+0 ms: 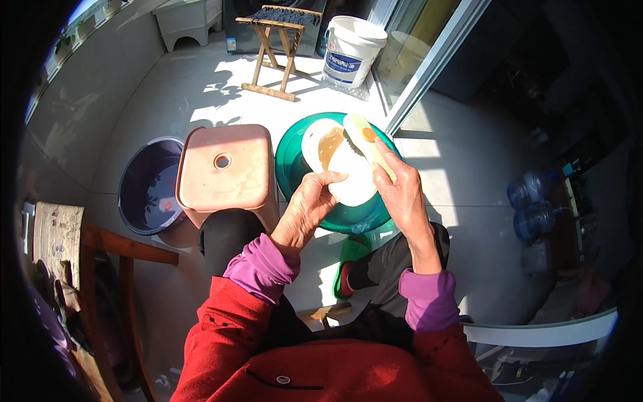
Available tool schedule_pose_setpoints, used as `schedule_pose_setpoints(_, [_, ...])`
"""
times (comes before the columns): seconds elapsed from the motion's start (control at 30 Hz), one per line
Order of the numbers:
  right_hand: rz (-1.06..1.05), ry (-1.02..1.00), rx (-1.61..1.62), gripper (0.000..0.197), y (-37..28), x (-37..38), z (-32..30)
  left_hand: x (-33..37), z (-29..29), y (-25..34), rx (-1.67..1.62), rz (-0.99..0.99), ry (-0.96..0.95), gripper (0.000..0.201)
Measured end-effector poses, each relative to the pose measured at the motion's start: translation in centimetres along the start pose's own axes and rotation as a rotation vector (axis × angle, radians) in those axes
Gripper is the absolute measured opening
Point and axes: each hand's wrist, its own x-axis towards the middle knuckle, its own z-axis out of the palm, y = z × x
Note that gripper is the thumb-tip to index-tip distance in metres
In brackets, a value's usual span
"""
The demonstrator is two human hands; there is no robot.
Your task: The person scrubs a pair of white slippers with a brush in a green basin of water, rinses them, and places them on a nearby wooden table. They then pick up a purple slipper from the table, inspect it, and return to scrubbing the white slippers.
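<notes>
In my left hand is a white shoe that looks like a slip-on clog, tan inside. My thumb presses on its near part, and the fingers go out of sight beneath it. My right hand grips a pale scrub brush with an orange spot on its back. The brush's dark bristles face the shoe and seem to touch its edge, though bright glare blurs the contact. Both hands are over a green basin on the floor between my legs. The water level inside is hard to make out.
A pink stool stands left of the basin, beside a purple tub holding water. Farther off are a wooden folding stool and a white bucket, near a glass door frame. Water jugs sit at right.
</notes>
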Motion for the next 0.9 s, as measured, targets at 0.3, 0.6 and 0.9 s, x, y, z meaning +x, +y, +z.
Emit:
schedule_pose_setpoints(0.3, [-0.086,-0.052,-0.116,0.046,-2.3,-0.7,0.5,0.1,0.0,-0.2,0.032,0.059,-0.021,0.034])
schedule_pose_setpoints(0.6, [-0.094,-0.053,-0.358,0.047,-1.8,0.5,1.1,0.2,0.1,-0.3,0.133,0.091,0.002,0.034])
schedule_pose_setpoints(0.9, [-0.089,-0.030,-0.089,0.046,-1.3,0.0,1.7,0.3,-0.2,-0.5,0.196,0.064,0.014,0.036])
